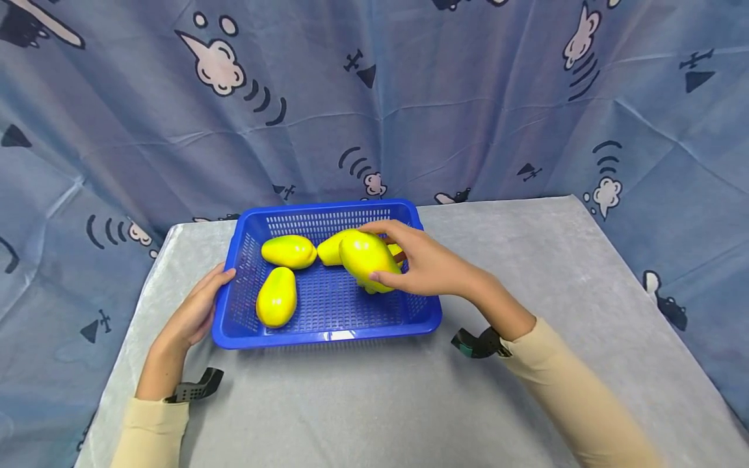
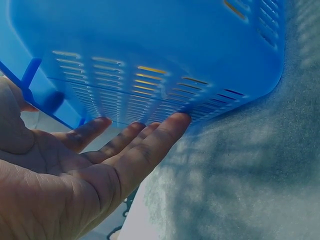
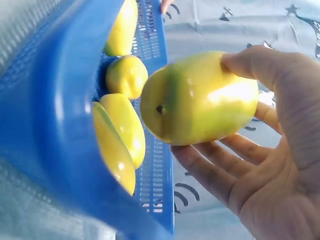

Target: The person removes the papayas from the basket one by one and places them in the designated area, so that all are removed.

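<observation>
My right hand (image 1: 432, 261) holds a glossy yellow papaya (image 1: 364, 257) above the right half of a blue slotted plastic basket (image 1: 328, 337). In the right wrist view, thumb and fingers grip the papaya (image 3: 200, 100) from opposite sides, its dark-dotted end facing the basket. At the basket's left side, my left hand (image 1: 196, 309) holds the rim; the left wrist view shows its fingers (image 2: 150, 145) against the slotted outer wall. Inside lie a papaya (image 1: 289, 252) at the back left, another papaya (image 1: 277, 298) in front of it, and more, partly hidden behind the held one.
The basket stands on a table with a pale grey cloth (image 1: 351, 403). A blue patterned curtain (image 1: 328, 130) hangs behind and at both sides. Each wrist wears a black band, such as the right band (image 1: 476, 342).
</observation>
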The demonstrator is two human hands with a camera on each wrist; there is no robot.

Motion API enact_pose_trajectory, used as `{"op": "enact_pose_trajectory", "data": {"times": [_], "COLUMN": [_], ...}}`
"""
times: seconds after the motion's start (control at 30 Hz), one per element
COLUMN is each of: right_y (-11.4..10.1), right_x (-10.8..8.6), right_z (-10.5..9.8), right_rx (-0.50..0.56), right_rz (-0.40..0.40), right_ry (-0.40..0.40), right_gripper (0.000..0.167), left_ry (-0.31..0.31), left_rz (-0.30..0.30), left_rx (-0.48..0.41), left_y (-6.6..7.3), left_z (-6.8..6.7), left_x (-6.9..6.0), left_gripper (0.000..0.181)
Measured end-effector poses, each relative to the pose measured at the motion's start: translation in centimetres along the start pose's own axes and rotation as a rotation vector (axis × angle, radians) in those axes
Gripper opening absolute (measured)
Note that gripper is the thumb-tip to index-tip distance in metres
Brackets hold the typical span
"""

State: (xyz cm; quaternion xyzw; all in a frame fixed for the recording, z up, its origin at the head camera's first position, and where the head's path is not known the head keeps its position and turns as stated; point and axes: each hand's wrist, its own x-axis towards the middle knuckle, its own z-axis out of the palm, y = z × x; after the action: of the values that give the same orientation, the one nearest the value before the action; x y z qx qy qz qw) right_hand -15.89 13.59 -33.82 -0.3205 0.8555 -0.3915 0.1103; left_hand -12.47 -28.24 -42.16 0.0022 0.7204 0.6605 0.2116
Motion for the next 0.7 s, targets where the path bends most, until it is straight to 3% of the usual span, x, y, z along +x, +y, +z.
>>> {"op": "enact_pose_trajectory", "data": {"times": [0.3, 0.7], "right_y": [1.4, 2.7], "right_x": [-2.1, -3.7], "right_z": [-0.8, -1.7], "right_rx": [0.058, 0.118], "right_rz": [0.047, 0.052], "right_ry": [0.206, 0.373], "right_gripper": [0.075, 0.072], "left_ry": [-0.009, 0.007], "left_rz": [0.016, 0.019], "left_rx": [-0.031, -0.039], "left_y": [-0.1, -0.2], "left_z": [0.0, 0.1], "left_x": [0.1, 0.0], "left_gripper": [0.074, 0.072]}}
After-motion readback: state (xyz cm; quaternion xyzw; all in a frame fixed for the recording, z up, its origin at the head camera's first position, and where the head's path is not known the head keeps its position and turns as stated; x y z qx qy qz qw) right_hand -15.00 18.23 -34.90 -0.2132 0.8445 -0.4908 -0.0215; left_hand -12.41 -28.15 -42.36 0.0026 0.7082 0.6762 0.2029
